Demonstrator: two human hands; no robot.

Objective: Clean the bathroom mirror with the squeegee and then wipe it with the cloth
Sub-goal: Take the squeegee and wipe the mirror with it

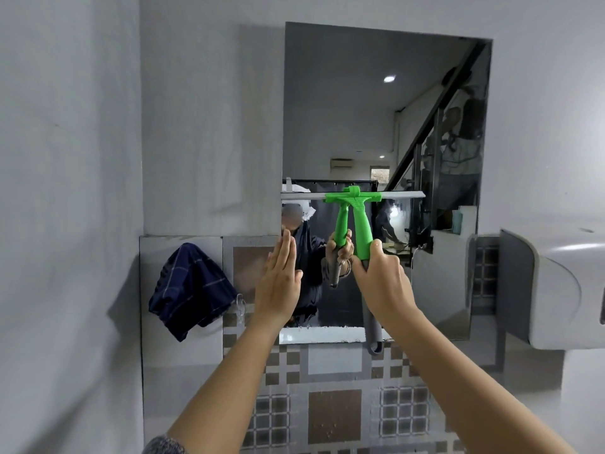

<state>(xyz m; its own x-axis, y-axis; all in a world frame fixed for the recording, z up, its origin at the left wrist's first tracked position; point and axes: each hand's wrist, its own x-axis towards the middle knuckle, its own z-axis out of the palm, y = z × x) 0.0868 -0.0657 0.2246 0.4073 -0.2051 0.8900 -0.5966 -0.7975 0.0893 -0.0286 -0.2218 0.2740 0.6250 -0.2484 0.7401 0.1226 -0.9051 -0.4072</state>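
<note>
The tall wall mirror [360, 109] fills the middle of the view. A green squeegee [361, 221] with a grey handle end rests with its long grey blade flat and level across the glass, about halfway up. My right hand [381, 286] is shut on the squeegee's handle below the blade. My left hand [278, 280] is flat, fingers together and pointing up, against the mirror's left edge, holding nothing. A dark blue checked cloth [190, 290] hangs on a wall hook to the left of the mirror.
A white wall-mounted dispenser [553, 290] juts out at the right, close to the mirror's lower right corner. Patterned grey and brown tiles [334, 414] cover the wall below. A plain grey side wall [65, 191] closes in on the left.
</note>
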